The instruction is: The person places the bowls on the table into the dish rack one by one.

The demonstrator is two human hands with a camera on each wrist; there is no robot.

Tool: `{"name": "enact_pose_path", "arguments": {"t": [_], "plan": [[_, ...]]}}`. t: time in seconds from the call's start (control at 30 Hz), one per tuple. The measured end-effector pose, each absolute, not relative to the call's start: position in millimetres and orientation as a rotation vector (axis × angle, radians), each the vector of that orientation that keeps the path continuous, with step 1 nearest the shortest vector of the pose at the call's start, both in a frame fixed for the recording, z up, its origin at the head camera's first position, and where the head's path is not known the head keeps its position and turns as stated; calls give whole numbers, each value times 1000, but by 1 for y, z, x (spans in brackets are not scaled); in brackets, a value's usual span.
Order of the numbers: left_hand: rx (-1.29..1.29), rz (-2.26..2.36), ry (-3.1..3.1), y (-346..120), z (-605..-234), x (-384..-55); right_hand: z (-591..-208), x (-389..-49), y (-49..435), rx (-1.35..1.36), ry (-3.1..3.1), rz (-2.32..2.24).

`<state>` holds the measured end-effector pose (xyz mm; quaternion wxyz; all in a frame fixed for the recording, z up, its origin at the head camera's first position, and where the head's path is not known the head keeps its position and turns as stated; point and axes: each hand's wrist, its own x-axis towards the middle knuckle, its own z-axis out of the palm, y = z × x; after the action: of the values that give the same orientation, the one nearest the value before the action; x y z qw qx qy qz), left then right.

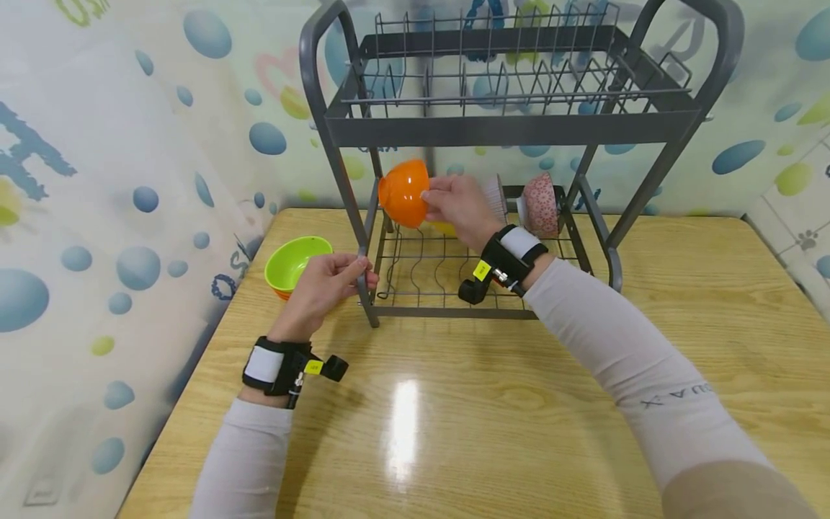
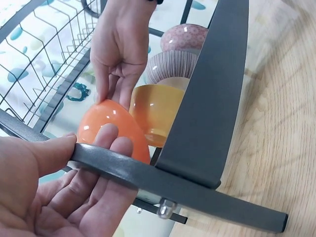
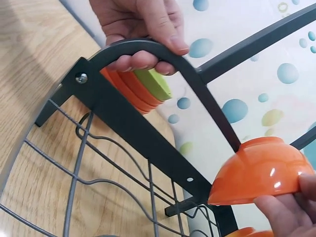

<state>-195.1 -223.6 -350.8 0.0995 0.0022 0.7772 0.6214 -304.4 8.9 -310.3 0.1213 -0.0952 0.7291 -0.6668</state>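
My right hand (image 1: 463, 205) pinches an orange bowl (image 1: 403, 194) by its edge. The bowl is held on its side above the lower tier, near the left end of a dark grey two-tier dish rack (image 1: 512, 132). My left hand (image 1: 327, 288) grips the rack's left side bar, thumb on one side and fingers curled round the other, as the right wrist view shows. Beyond the orange bowl, a yellow bowl (image 2: 155, 111), a grey striped bowl (image 2: 172, 66) and a pink patterned bowl (image 1: 540, 205) stand on edge in a row on the lower tier.
A green bowl (image 1: 295, 263) sits stacked on orange ones (image 3: 129, 91) on the wooden table (image 1: 493, 411), left of the rack. The upper wire tier (image 1: 447, 76) overhangs the lower one. A patterned wall (image 1: 162, 166) borders the table at the back and left.
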Motion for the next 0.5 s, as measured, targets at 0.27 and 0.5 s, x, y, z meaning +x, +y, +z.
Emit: {"name": "enact_pose_path", "arguments": {"t": [0.27,0.5], "plan": [[3,1818,2317,-223,-350,-195,-324,-305,0,-235,2193,-1942],[-2,1820,2319,-222,-351,-194,-330,-302,-8,-262,2254,-1921]]}}
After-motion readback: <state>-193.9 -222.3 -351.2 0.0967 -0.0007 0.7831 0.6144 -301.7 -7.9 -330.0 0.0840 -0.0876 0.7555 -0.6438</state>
